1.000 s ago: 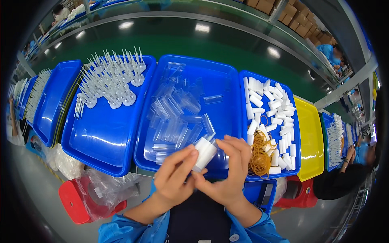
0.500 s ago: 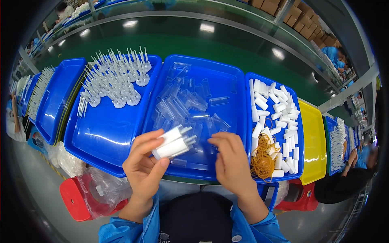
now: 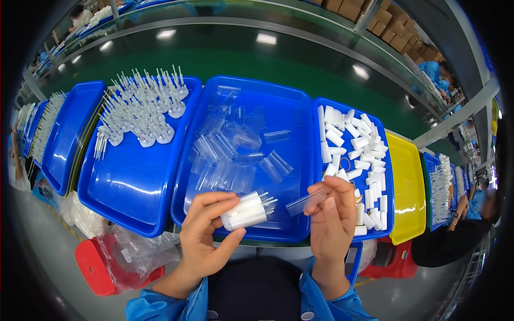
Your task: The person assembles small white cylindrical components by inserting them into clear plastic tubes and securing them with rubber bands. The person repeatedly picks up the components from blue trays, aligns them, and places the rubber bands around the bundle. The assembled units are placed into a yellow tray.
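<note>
My left hand is closed round a bundle of white cylinders with thin pale rods sticking out of their right ends. Between the thumb and fingers of my right hand is a clear plastic tube, its free end pointing left toward the bundle but apart from it. Both hands are over the near edge of the middle blue tray. Many loose clear tubes lie in that tray.
The right blue tray holds white cylinders and rubber bands, mostly hidden by my right hand. Beyond it is a yellow tray. Thin rods on clear bases stand in the left blue tray. Red stools flank me.
My right hand has come up from the middle tray, moving right, and now shows a clear tube in its fingers. The left hand and its bundle are slightly lower and farther right.
</note>
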Tool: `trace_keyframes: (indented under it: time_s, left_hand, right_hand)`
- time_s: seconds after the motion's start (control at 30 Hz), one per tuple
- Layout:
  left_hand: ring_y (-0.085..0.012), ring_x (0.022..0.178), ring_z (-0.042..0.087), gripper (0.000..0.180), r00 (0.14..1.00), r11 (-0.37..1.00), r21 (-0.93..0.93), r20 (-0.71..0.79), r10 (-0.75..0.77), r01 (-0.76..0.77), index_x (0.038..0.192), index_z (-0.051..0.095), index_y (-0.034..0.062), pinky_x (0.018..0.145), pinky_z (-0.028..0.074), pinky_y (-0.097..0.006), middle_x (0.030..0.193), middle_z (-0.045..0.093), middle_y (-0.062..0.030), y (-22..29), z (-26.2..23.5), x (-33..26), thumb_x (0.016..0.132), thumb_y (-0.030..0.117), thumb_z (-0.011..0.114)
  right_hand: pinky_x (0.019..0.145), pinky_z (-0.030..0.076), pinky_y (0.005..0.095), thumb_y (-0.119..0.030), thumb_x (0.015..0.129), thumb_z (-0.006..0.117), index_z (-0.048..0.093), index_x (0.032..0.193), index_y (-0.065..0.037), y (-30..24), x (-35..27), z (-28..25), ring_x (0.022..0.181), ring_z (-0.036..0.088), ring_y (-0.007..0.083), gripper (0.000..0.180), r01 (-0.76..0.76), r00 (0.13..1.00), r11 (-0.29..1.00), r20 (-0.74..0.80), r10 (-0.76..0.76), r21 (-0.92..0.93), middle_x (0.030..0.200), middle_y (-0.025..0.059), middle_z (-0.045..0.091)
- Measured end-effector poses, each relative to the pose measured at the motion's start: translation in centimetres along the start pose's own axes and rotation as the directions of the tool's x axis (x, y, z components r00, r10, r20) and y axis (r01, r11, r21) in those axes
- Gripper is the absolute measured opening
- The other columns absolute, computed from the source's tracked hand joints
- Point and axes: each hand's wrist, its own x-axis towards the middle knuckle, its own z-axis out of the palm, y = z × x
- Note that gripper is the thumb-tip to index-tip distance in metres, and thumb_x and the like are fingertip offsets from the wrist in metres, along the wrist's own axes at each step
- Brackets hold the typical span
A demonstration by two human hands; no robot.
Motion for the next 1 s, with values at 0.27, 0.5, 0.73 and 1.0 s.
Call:
trace_keyframes:
  time_s: [0.27, 0.5, 0.73, 1.0]
  left_hand:
    - [-0.0267, 0.113, 0.059, 0.042, 0.998, 1.0, 0.014, 0.065, 0.003, -0.004, 0.119, 0.058, -0.0082, 0.091, 0.056, -0.033, 0.125, 0.048, -0.0191, 0.3, 0.5, -0.1, 0.079, -0.007, 0.069]
    - [-0.0258, 0.111, 0.06, 0.038, 0.998, 1.0, 0.005, 0.067, 0.013, -0.014, 0.116, 0.062, -0.0064, 0.086, 0.056, -0.031, 0.123, 0.05, -0.018, 0.2, 0.5, -0.3, 0.078, -0.005, 0.07]
    - [-0.0269, 0.111, 0.06, 0.038, 0.997, 1.0, -0.002, 0.074, 0.022, -0.022, 0.115, 0.063, -0.0062, 0.086, 0.057, -0.032, 0.121, 0.052, -0.0181, 0.2, 0.4, -0.3, 0.078, -0.005, 0.07]
    - [-0.0266, 0.115, 0.056, 0.04, 0.992, 1.0, -0.008, 0.123, 0.021, -0.02, 0.115, 0.06, -0.0071, 0.09, 0.053, -0.033, 0.124, 0.047, -0.0189, 0.1, 0.1, -0.3, 0.076, -0.008, 0.07]
  right_hand:
    - [0.077, 0.048, 0.0304, -0.008, 0.099, 0.045, 0.049, 0.125, 0.003, 0.1, -0.4, -2.0, 0.085, 0.058, 0.0166, 0.029, -0.201, 0.978, 0.869, 0.036, 0.207, 0.452, 0.119, 0.0232, 0.06]
    - [0.071, 0.052, 0.0293, 0.001, 0.09, 0.054, 0.052, 0.11, 0.002, -0.1, -1.0, -1.4, 0.078, 0.062, 0.0175, 0.021, 0.153, 0.986, 0.985, -0.049, -0.157, -0.084, 0.112, 0.0213, 0.059]
    - [0.073, 0.053, 0.0282, 0.004, 0.086, 0.06, 0.053, 0.103, 0.0, -0.1, -0.9, -1.7, 0.084, 0.063, 0.0174, 0.018, 0.165, 0.986, 0.976, -0.006, -0.168, -0.145, 0.108, 0.0177, 0.059]
    - [0.082, 0.05, 0.0282, 0.003, 0.085, 0.064, 0.056, 0.107, 0.004, -0.9, -1.2, -1.7, 0.091, 0.063, 0.0181, 0.023, 0.026, 0.998, 0.981, 0.055, -0.016, -0.192, 0.105, 0.0162, 0.061]
